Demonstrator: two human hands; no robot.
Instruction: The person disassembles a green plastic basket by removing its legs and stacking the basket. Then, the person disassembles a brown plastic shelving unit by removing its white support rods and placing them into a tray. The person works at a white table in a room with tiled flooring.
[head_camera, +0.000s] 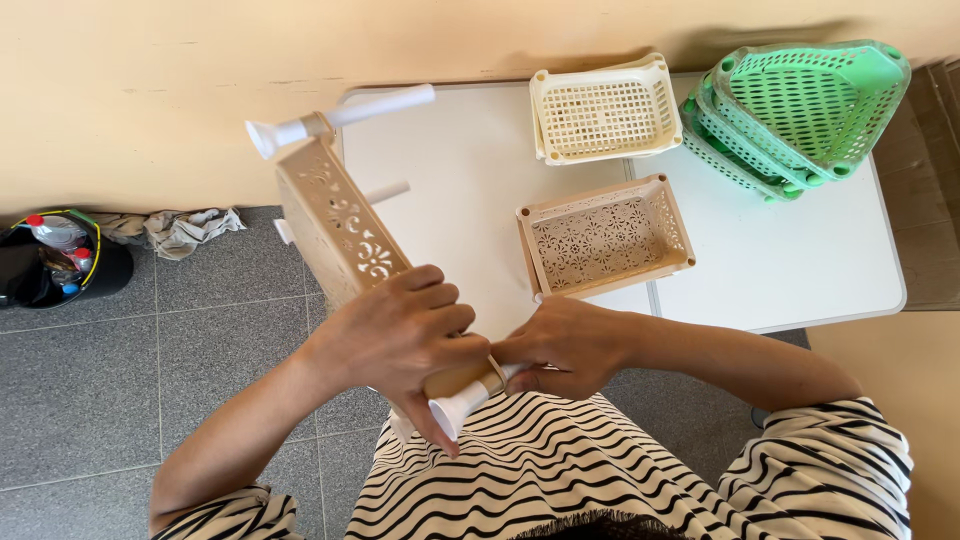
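Above the lap, left hand (400, 335) grips the beige basket (340, 225) while right hand (565, 350) pinches a white leg (462, 402), apparently mid-fitting, needing a firm push.

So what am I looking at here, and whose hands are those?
The camera sits on a person's head and looks straight down, so you see their own two arms in striped sleeves. The left hand grips a beige basket with cut-out patterns, tipped on its side. White legs stick out of its far end. The right hand pinches a white leg piece at the basket's near corner. On the white table sit another beige basket, a cream basket and a stack of green baskets. A dark bucket stands on the grey floor.
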